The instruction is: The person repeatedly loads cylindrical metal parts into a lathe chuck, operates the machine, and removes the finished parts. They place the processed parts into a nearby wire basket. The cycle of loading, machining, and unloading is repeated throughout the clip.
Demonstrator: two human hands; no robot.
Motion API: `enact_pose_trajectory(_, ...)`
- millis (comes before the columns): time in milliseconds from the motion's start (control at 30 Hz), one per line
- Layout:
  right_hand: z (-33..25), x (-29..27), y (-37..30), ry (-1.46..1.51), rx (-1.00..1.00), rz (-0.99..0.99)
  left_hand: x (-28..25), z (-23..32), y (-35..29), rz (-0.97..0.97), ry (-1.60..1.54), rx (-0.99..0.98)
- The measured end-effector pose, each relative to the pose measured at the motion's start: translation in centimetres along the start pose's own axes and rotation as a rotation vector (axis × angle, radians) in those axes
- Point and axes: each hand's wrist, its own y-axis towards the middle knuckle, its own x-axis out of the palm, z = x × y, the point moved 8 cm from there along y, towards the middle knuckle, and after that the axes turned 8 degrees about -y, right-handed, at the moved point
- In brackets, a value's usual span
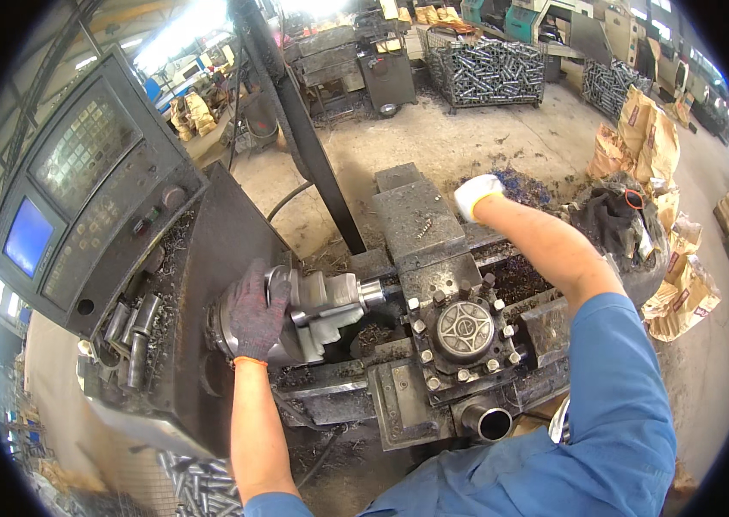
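Note:
My left hand (257, 314), in a dark knitted glove with an orange cuff, lies over the lathe chuck (220, 326) beside its stepped metal jaws (330, 327). Its fingers stretch upward along the chuck. A short shiny round metal piece (370, 293) sticks out to the right of the jaws. My right hand (478, 196), in a white glove with a yellow cuff, is reached out past the far side of the machine slide (425, 222). Its fingers look curled in, and whatever they hold is hidden. Between my arms stands a square tool post (465, 332) ringed with bolts.
A control panel (89, 189) with a blue screen rises at the left. Metal cylinders (136, 345) lie on a ledge below it. A dark upright post (304, 129) stands ahead. Wire bins (489, 73) of metal parts and paper sacks (644, 142) stand beyond.

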Motion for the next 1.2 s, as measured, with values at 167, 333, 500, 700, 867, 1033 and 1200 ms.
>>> enact_pose_trajectory(167,-14.0,-1.2,-3.5,0.342,-0.482,-0.12,0.0,-0.7,-0.1,-0.005,0.046,0.041)
enact_pose_trajectory(333,-7.5,-0.6,-1.5,-0.145,-0.394,-0.086,-0.4,-2.1,-1.5,0.068,0.171,0.053)
enact_pose_trajectory(500,-12.0,-2.4,-0.6,0.216,-0.61,-0.071,-0.5,-1.3,-2.0,0.054,0.189,0.077)
enact_pose_trajectory(700,-19.1,0.9,0.3,0.074,-0.589,-0.246,-0.3,-1.1,-5.8,0.036,0.221,0.083)
enact_pose_trajectory(867,-18.8,-0.3,0.3,0.3,-0.8,-0.496,0.1,-0.9,-8.0,0.136,0.185,0.195)
enact_pose_trajectory(1033,-20.8,2.5,0.2,0.628,-0.697,-0.573,-0.3,-1.0,-6.5,0.09,0.198,0.177)
enact_pose_trajectory(1200,-7.6,3.0,-0.3,0.199,-0.493,-0.004,-0.4,-1.0,-5.6,0.086,0.185,0.237)
